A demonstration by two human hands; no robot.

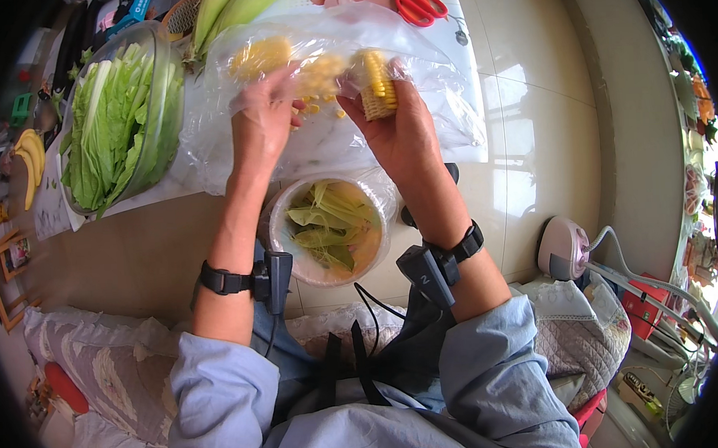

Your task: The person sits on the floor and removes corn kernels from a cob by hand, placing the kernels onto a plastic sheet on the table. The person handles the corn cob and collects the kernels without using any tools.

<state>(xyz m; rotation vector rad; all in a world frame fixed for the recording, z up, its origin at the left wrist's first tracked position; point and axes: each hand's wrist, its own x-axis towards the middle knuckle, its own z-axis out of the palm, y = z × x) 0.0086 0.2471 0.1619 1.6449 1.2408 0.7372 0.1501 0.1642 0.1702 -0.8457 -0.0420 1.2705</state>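
Observation:
My right hand [395, 117] grips a partly stripped corn cob [379, 85], with rows of yellow kernels along one side and bare cob below. My left hand [264, 108] is at the opening of a clear plastic bag [350, 29]; its fingers are blurred, and whether they hold anything is unclear. Inside the bag, beyond that hand, lies a yellow piece of corn [261, 55]. A blurred yellow mass, seemingly kernels [319, 72], shows between my hands, with loose kernels [313, 108] just below it.
Romaine-like leaves [114, 120] fill a clear plastic container [165, 121] at left. Unhusked corn [224, 16] and red-handled scissors [420, 8] lie at the table's far side. Below the near edge stands a lined bin [278, 227] holding corn husks [329, 219]. Bananas [30, 160] are far left.

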